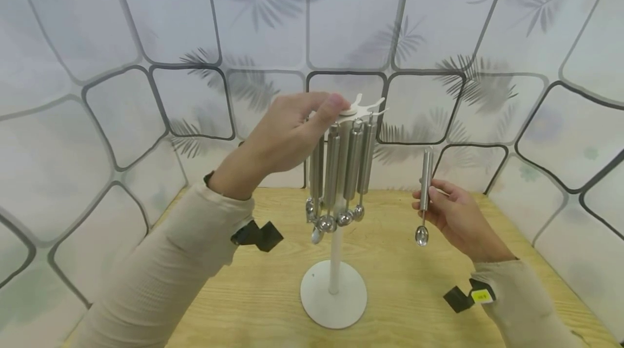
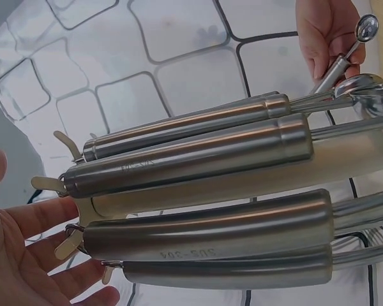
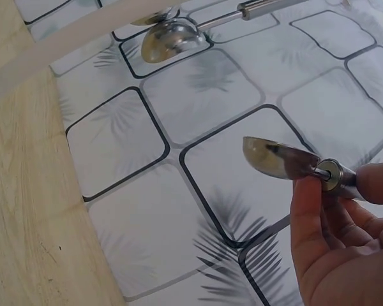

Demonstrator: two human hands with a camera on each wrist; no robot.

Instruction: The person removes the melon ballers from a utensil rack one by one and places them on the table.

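Note:
A white stand (image 1: 335, 258) with a round base carries several steel spoons (image 1: 352, 163), hung by their thick tubular handles from hooks at its top. My left hand (image 1: 297, 128) grips the top of this stand, its thumb on the white cap; from the left wrist its fingers (image 2: 45, 220) show behind the hooks. Off to the right, my right hand (image 1: 453, 212) pinches the handle of a small steel spoon (image 1: 426, 180). That spoon hangs bowl down, apart from the stand. Seen from the right wrist, its shiny bowl (image 3: 277, 159) juts out past the fingertips.
A wood-grain tabletop (image 1: 253, 294) lies beneath the stand. Behind and at both sides rises a pale backdrop (image 1: 263, 12) with rounded outlines and leaf prints. Bare white hooks (image 1: 372, 104) stick out at the stand's far right side.

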